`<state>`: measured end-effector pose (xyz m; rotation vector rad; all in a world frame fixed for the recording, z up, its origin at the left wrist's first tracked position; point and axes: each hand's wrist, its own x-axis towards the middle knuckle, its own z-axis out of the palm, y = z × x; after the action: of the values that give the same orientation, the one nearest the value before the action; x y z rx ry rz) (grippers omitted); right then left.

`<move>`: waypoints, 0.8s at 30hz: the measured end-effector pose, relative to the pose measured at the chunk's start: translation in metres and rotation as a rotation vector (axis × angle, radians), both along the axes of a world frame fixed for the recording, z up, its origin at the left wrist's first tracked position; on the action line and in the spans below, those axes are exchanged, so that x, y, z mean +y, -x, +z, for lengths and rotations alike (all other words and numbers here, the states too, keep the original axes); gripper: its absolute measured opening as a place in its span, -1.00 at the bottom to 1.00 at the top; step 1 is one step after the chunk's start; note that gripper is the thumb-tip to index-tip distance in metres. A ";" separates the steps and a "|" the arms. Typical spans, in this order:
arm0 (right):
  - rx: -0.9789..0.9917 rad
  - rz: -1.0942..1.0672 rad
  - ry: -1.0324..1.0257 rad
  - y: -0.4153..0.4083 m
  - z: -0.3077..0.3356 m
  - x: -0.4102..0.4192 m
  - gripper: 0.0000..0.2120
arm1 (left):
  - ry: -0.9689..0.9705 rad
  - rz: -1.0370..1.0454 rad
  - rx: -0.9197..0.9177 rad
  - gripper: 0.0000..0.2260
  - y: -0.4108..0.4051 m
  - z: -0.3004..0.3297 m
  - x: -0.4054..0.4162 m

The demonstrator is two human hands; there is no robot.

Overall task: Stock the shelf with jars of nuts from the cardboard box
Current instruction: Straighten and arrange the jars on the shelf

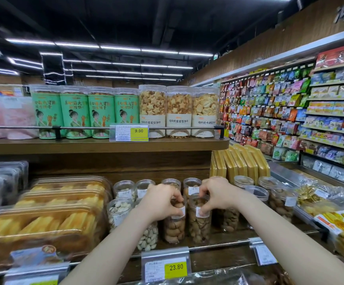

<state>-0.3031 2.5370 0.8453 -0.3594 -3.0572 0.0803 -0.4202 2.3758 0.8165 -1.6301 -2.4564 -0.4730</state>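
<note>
Two clear jars of brown nuts stand side by side at the front of the lower shelf point(218, 241), touching or nearly so. My left hand point(163, 199) grips the top of the left jar point(174, 225), fingers curled over its lid and thumb on the white label. My right hand point(218, 195) does the same on the right jar point(200, 223), fingertips pinching its rim. More nut jars stand behind, jars of pale pistachios point(118, 212) to the left, trays of yellow biscuits point(43, 221) farther left. I judge I am setting this pair into the front row. Next I should square the labels forward, let go, and go back to the cardboard box, which is out of view.
</note>
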 end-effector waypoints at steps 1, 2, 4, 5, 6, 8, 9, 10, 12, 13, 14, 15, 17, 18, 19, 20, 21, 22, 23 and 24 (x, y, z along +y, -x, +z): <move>0.000 0.000 -0.014 0.001 0.000 0.000 -0.66 | 0.003 0.002 0.001 -0.69 -0.001 0.001 0.000; 0.003 -0.002 -0.020 0.001 0.000 -0.001 -0.66 | 0.005 0.004 -0.002 -0.69 -0.001 0.001 -0.001; 0.000 -0.002 -0.008 0.000 -0.001 -0.001 -0.65 | 0.013 0.003 -0.005 -0.68 -0.002 0.002 -0.002; -0.004 0.004 0.003 -0.002 -0.001 0.000 -0.62 | 0.016 -0.001 -0.006 -0.69 -0.001 0.002 -0.002; -0.004 0.014 0.035 -0.004 -0.001 0.002 -0.57 | 0.008 -0.005 -0.004 -0.69 -0.001 0.003 -0.001; 0.060 0.001 0.183 -0.011 0.002 0.013 -0.48 | -0.047 -0.004 0.014 -0.67 0.002 0.006 0.003; 0.122 -0.034 0.251 -0.015 0.004 0.021 -0.48 | -0.085 0.003 0.020 -0.66 0.003 0.009 0.008; 0.186 -0.085 0.291 -0.018 0.006 0.031 -0.49 | -0.125 0.009 0.014 -0.67 0.005 0.011 0.014; 0.257 -0.202 0.275 -0.022 0.008 0.054 -0.56 | -0.180 -0.003 -0.027 -0.68 0.007 0.017 0.034; 0.255 -0.256 0.248 -0.021 0.009 0.064 -0.58 | -0.181 -0.021 -0.047 -0.68 0.007 0.018 0.046; 0.241 -0.303 0.228 -0.019 0.007 0.071 -0.61 | -0.159 -0.040 -0.072 -0.65 0.006 0.017 0.059; 0.227 -0.339 0.221 -0.015 0.005 0.077 -0.63 | -0.116 -0.054 -0.102 -0.62 0.005 0.014 0.071; 0.204 -0.399 0.209 -0.003 -0.003 0.088 -0.64 | 0.010 -0.044 -0.143 -0.52 0.001 0.001 0.092; 0.193 -0.424 0.192 0.004 -0.007 0.092 -0.60 | 0.075 -0.023 -0.145 -0.49 -0.001 -0.006 0.099; 0.182 -0.445 0.172 0.011 -0.010 0.094 -0.54 | 0.116 -0.006 -0.142 -0.47 -0.001 -0.013 0.103; 0.175 -0.462 0.149 0.019 -0.013 0.094 -0.50 | 0.129 0.000 -0.140 -0.47 -0.001 -0.016 0.105; 0.169 -0.473 0.118 0.025 -0.014 0.093 -0.49 | 0.131 -0.002 -0.143 -0.46 0.001 -0.018 0.106; 0.162 -0.475 0.078 0.032 -0.015 0.091 -0.51 | 0.132 -0.006 -0.154 -0.46 0.002 -0.018 0.106; 0.144 -0.470 0.044 0.037 -0.015 0.089 -0.55 | 0.134 -0.008 -0.167 -0.46 0.003 -0.017 0.106; 0.125 -0.456 0.028 0.042 -0.014 0.087 -0.61 | 0.135 -0.007 -0.171 -0.46 0.003 -0.016 0.106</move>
<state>-0.3449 2.6241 0.8314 -0.9961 -2.7738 0.1164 -0.4230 2.4821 0.8001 -1.7161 -2.6606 -0.4760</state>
